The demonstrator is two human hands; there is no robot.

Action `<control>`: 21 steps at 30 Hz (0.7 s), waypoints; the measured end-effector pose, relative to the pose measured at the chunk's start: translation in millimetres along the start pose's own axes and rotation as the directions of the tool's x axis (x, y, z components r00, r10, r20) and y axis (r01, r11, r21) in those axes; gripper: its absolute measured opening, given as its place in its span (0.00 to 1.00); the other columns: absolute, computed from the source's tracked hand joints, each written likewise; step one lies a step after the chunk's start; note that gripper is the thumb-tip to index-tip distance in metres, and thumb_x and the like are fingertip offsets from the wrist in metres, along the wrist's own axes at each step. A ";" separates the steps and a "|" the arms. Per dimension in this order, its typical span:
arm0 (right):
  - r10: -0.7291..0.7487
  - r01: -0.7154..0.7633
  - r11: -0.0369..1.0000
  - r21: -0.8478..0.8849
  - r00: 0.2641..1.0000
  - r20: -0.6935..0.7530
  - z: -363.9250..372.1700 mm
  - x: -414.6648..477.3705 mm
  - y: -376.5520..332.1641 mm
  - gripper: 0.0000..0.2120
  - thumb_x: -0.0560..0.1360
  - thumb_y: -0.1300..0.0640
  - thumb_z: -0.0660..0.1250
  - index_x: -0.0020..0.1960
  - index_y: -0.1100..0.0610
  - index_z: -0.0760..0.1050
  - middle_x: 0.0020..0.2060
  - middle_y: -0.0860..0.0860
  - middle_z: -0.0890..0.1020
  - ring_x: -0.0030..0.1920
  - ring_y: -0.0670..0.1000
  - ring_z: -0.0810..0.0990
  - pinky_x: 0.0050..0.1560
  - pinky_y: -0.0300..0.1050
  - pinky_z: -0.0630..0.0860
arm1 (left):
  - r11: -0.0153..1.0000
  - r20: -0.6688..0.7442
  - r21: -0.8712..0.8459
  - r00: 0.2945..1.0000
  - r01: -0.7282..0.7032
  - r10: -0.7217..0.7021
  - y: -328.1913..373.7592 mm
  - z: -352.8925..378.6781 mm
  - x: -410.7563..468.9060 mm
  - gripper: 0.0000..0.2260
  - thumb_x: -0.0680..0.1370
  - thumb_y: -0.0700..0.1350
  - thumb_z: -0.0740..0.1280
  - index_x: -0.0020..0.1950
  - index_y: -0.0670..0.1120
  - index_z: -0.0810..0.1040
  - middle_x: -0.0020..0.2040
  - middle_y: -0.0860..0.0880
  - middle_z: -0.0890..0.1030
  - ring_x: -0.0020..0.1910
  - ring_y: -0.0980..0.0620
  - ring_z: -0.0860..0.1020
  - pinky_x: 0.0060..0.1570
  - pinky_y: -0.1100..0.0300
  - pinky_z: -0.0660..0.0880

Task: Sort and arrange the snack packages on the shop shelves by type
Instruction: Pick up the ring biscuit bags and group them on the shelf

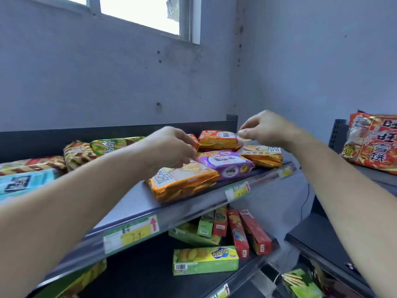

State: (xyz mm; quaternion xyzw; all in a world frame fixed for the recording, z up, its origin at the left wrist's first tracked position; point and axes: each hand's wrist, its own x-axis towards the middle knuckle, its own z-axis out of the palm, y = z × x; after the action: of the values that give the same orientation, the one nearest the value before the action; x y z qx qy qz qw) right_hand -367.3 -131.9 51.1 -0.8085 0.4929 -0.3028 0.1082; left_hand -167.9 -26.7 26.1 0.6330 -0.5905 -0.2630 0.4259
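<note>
Snack packages (261, 155) lie flat at the right end of the top shelf (137, 203): an orange biscuit packet (182, 182) nearest, a purple packet (225, 162) just behind it, and an orange-red packet (219, 139) farther back. The left hand (169, 147) curls its fingers down onto the purple packet's left end; whether it grips, I cannot tell. The right hand (265, 127) pinches thumb to fingers at the orange-red packet's right end. On the lower shelf a green box (205, 260) lies near upright red boxes (255, 231).
</note>
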 end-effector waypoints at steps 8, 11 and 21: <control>0.226 -0.228 0.962 0.150 0.974 0.029 26.0 23.8 52.1 0.13 0.75 0.52 0.68 0.53 0.60 0.80 0.46 0.53 0.80 0.49 0.53 0.78 0.57 0.52 0.76 | 0.983 -0.026 0.154 0.995 0.103 -0.101 -2.1 45.3 72.0 0.02 0.76 0.38 0.65 0.47 0.43 0.76 0.47 0.42 0.77 0.44 0.47 0.75 0.43 0.56 0.74; 0.301 -0.308 0.935 0.179 0.952 0.063 39.6 38.0 63.5 0.13 0.74 0.50 0.68 0.52 0.60 0.80 0.40 0.52 0.79 0.42 0.52 0.77 0.53 0.50 0.77 | 0.917 -0.005 0.379 0.992 0.122 -0.129 -8.8 54.4 95.3 0.02 0.76 0.40 0.63 0.45 0.43 0.75 0.39 0.47 0.73 0.35 0.53 0.70 0.32 0.62 0.67; 0.464 -0.509 0.828 0.237 0.858 0.220 73.7 82.8 77.1 0.13 0.77 0.47 0.64 0.52 0.57 0.74 0.42 0.54 0.78 0.37 0.51 0.76 0.33 0.42 0.71 | 0.866 0.106 0.441 0.944 0.237 -0.312 -17.1 71.2 133.5 0.12 0.78 0.51 0.65 0.52 0.43 0.73 0.40 0.49 0.74 0.38 0.52 0.74 0.36 0.60 0.70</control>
State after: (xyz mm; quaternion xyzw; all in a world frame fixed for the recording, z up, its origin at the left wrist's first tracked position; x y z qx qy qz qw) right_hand -352.4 -250.3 -12.2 -0.6522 0.6237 -0.2704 0.3355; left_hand -196.5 -173.7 -1.2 0.7624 -0.5716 -0.2411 0.1839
